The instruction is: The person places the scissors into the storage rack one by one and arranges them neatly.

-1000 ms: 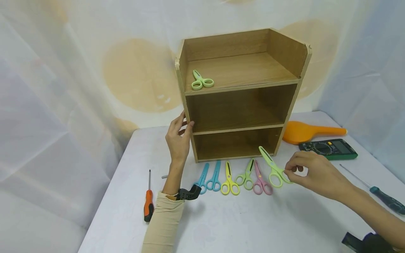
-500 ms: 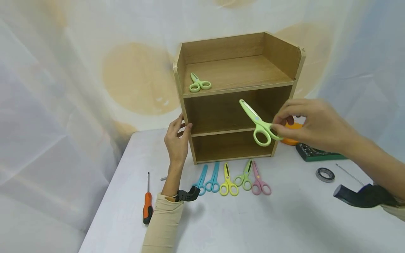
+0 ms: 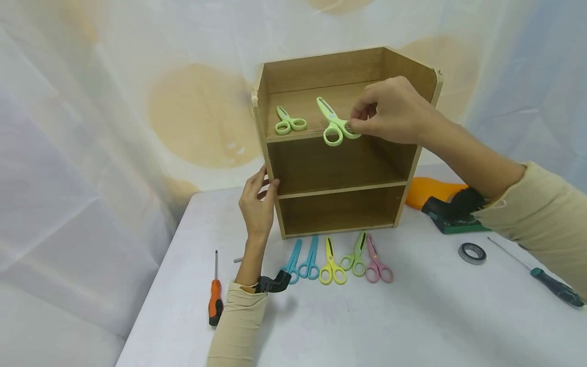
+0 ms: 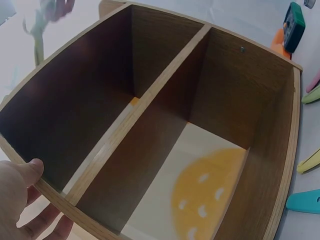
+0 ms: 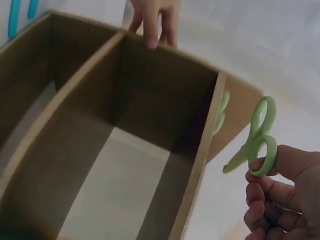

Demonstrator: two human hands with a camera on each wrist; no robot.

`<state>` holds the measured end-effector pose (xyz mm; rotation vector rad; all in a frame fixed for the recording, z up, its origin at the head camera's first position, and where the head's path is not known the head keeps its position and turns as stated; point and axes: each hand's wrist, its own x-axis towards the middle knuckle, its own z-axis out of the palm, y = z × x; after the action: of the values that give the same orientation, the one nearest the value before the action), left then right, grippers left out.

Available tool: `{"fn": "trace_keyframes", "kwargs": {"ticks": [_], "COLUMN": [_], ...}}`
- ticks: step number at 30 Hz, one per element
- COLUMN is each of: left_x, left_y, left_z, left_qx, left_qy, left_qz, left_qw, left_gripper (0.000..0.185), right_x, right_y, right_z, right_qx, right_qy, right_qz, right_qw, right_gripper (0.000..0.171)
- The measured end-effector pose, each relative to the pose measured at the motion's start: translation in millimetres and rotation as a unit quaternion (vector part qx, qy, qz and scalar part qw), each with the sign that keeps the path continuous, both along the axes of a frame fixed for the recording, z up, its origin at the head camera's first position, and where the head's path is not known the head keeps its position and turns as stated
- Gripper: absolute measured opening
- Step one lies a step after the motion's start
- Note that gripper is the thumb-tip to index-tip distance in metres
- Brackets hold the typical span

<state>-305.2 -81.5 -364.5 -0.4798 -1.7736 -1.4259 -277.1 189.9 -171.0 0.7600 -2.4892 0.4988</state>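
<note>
My left hand [image 3: 257, 206] grips the left side panel of a wooden shelf unit [image 3: 341, 190], thumb on the front edge. With thumb and fingertips, my right hand [image 3: 390, 109] pinches one handle loop of light-green scissors [image 3: 326, 109], tips pointing up and left. These scissors are in front of the top shelf's front edge; the right wrist view shows their loops beside the unit. A second pair of light-green scissors [image 3: 284, 119] lies at the left of the top shelf. Below the unit lie blue scissors [image 3: 313, 251], yellow scissors [image 3: 330, 251], green scissors [image 3: 360, 245] and pink scissors [image 3: 373, 251].
An orange-and-black screwdriver [image 3: 215, 294] lies at left. On the right are a ring-shaped bearing [image 3: 463, 252], a screwdriver with a dark teal handle [image 3: 552, 285], an orange tool [image 3: 428, 189] and a green-edged multimeter [image 3: 460, 227], partly hidden by the right arm. Both lower compartments face forward.
The right hand has lifted the light-green scissors from near the table, up and leftward to the top shelf's front. The left hand keeps its grip on the shelf unit.
</note>
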Motion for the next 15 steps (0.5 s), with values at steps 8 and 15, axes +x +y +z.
{"fn": "trace_keyframes", "kwargs": {"ticks": [8, 15], "left_x": [1.3, 5.2], "left_y": [1, 5], "left_z": [-0.8, -0.1], "left_qx": [0.001, 0.006], "left_qy": [0.002, -0.001], "left_qz": [0.000, -0.001], "left_qw": [1.0000, 1.0000], "left_gripper": [0.044, 0.044], "right_x": [-49.0, -66.7], "right_y": [-13, -18], "right_z": [3.7, 1.8], "right_qx": [0.003, 0.003], "right_qy": [-0.080, -0.126], "right_qz": [-0.047, -0.064], "right_qw": [0.996, 0.990], "right_gripper": [0.018, 0.021]}}
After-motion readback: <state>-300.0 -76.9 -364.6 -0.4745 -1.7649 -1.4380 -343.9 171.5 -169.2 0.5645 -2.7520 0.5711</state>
